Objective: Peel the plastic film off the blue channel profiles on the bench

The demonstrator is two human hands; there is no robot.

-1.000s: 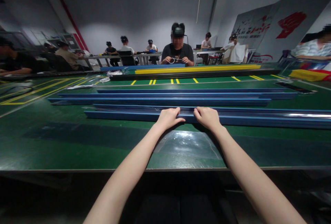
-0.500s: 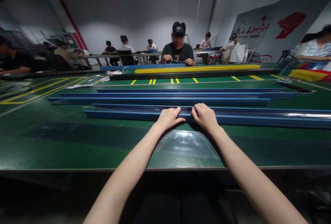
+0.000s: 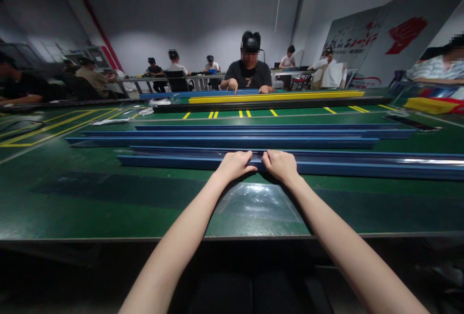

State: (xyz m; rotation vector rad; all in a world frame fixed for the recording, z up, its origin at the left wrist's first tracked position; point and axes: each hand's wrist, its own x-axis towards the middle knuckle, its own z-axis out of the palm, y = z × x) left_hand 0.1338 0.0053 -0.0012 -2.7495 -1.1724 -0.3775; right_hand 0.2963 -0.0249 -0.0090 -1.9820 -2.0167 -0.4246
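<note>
A long blue channel-shaped strip lies lengthwise across the green table, nearest to me. My left hand is closed over its near wall, the thumb stretched along the front side and the fingertips inside the channel, out of sight. Just to the right, my right hand grips the same strip with curled fingers. A narrow gap separates the two hands. Clear film or a clear strip shines inside the channel on the right. Below my hands, a clear plastic sheet lies flat near the table's front edge.
More blue strips lie parallel just beyond. Farther back are a yellow strip and a black strip. A phone rests at the right. Across the table a person works; others sit around the room.
My right hand has slid left along the blue strip, closer to my left hand. My left hand has barely shifted. The person opposite has lowered their hands.
</note>
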